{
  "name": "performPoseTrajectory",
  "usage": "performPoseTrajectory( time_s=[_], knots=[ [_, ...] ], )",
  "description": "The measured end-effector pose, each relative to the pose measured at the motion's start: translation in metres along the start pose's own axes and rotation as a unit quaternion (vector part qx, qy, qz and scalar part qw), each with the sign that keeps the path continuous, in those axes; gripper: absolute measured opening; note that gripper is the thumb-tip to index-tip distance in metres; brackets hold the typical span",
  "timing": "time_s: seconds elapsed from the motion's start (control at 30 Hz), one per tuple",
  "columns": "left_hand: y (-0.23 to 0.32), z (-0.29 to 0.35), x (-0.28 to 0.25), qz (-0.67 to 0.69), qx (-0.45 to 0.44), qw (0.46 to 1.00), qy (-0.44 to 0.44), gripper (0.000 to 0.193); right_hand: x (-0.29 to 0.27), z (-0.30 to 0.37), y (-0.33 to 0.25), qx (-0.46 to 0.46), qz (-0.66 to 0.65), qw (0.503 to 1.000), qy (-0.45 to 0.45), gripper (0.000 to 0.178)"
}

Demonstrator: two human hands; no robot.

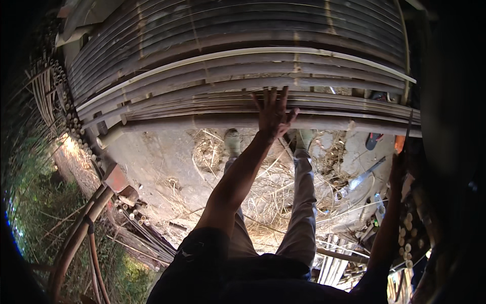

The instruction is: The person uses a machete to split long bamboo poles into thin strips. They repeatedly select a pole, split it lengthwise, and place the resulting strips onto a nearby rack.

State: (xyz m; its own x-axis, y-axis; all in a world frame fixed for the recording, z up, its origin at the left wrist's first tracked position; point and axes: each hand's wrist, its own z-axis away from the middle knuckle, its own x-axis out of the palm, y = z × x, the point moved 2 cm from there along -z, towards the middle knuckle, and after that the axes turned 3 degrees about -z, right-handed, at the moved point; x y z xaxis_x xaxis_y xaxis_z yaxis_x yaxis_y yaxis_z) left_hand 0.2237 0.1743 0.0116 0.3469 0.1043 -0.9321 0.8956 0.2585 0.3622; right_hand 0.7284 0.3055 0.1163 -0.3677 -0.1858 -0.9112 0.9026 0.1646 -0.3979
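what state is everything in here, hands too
left hand: open, fingers spread, over the near slats
right hand: raised at the right, in shadow, grip unclear
slats: side by side, gaps between some
pale strip: lying lengthwise along the slats
scraps: strewn loose over the ground
shoes: set apart, on the ground

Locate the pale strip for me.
The pale strip runs left to right across the head view's upper part, on the slatted rack, beyond the left hand.
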Motion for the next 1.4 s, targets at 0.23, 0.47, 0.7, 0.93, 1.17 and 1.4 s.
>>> performPoseTrajectory(
  time_s=[0.23,0.47,0.7,0.93,1.17,1.4],
  knots=[
    [-0.134,0.156,-0.099,0.062,-0.144,0.977,-0.146,0.066,0.081,0.165,-0.243,0.111,-0.116,0.968,-0.191,0.068],
    [-0.246,0.462,-0.176,0.019,-0.502,0.851,-0.156,0.051,0.222,0.111,-0.619,-0.33,-0.174,0.837,-0.401,0.058],
    [-0.207,0.603,-0.183,0.155,-0.658,0.681,-0.28,0.048,0.398,0.103,-0.889,-0.426,0.112,0.846,-0.3,0.041],
    [-0.24,0.501,-0.191,0.233,-0.605,0.76,0.057,0.033,0.33,0.07,-0.854,-0.518,0.109,0.784,-0.322,0.048],
    [-0.424,0.256,-0.238,0.393,-0.431,0.776,0.241,0.041,0.116,0.155,-0.579,-0.156,0.104,0.939,-0.289,0.074],
    [-0.408,0.055,-0.323,0.125,-0.253,0.934,0.219,0.021,-0.039,0.405,-0.281,0.135,0.165,0.976,-0.04,0.034]
  ],
)
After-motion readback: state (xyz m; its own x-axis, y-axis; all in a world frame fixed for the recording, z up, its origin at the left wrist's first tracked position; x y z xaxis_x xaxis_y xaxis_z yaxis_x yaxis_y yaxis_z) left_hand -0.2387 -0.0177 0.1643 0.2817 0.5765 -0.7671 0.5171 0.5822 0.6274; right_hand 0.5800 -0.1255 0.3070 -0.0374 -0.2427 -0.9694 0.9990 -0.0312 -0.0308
